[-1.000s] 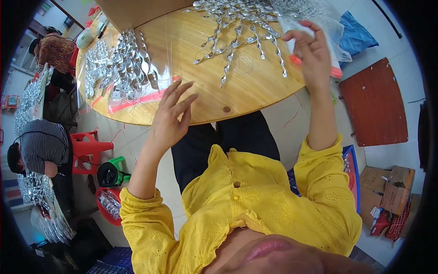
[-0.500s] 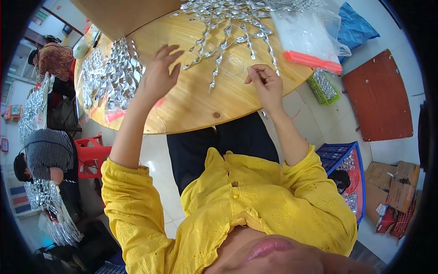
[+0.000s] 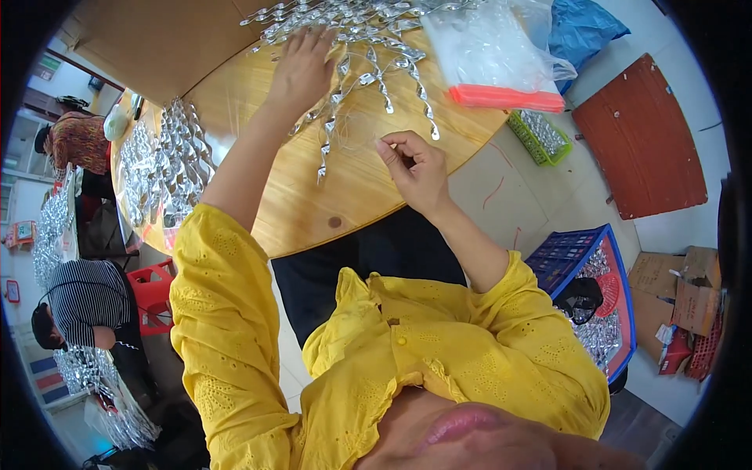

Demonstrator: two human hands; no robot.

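Note:
My left hand (image 3: 301,74) reaches over the far part of the round wooden table (image 3: 313,192). Its fingers are stretched out at the edge of a pile of silver twisted spiral strips (image 3: 337,31), touching or just above them; exact contact is unclear. Closer to the table's front right, my right hand (image 3: 417,171) is closed in a pinch, thumb against the curled index finger. A thin coil of clear thread (image 3: 360,131) lies beside its fingertips, and a strand seems to run into the pinch. Several strips hang out of the pile toward me.
A cardboard box (image 3: 157,47) stands at the far left, beside more silver spirals (image 3: 164,164). Clear plastic bags (image 3: 493,63) with red edges lie far right. On the floor are a green basket (image 3: 540,137) and a blue crate (image 3: 580,274). Other people (image 3: 86,301) work at left.
My left hand has moved forward and right, from bare table to the pile of spirals. The right hand keeps its pinch near the thread. The whole view has shifted somewhat.

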